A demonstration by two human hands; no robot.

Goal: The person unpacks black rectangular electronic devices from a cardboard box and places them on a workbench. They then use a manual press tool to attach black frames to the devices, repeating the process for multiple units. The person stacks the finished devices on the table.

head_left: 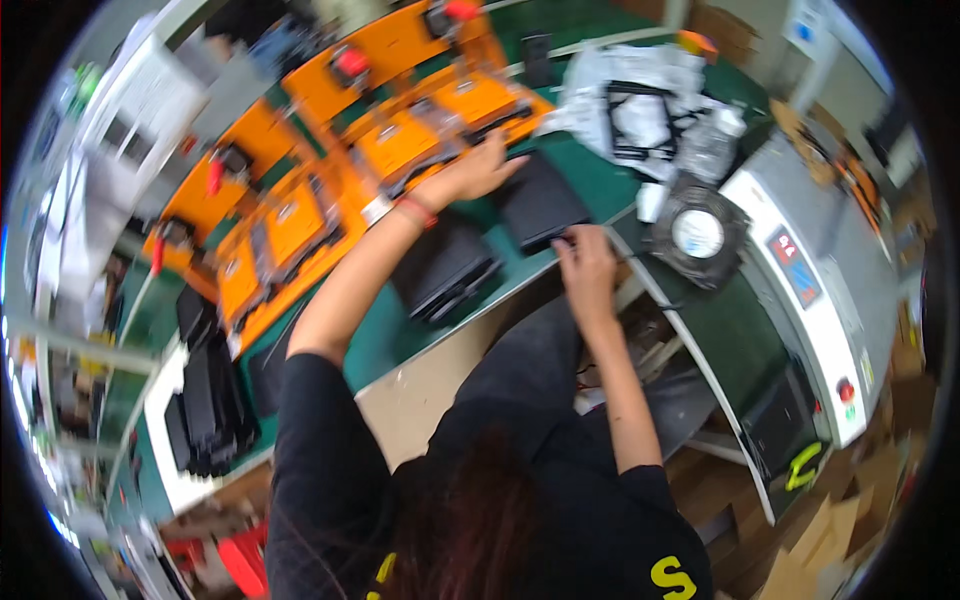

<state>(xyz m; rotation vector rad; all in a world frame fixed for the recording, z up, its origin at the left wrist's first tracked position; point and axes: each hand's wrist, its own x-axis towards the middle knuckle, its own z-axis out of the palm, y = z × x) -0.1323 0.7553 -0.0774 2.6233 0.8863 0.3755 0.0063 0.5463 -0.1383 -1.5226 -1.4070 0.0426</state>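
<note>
A flat black rectangular case [544, 203] lies on the green table at its near edge. At its far left corner is my left hand [484, 170], fingers stretched apart and the thumb side beside or just over the case. My right hand [590, 262] has its fingers bent at the near right corner of the same case, pinching its edge. Left of that case, under my left forearm, several similar black cases [448, 268] lie stacked. Blur hides the exact finger contact.
Orange fixtures with red-tipped clamps [400, 140] line the table's far side. More black cases [210, 410] are piled at the left. Plastic wrapping [640, 120] covers the back right, near a roll of dark tape or film [697, 232] and a grey-white machine [800, 290].
</note>
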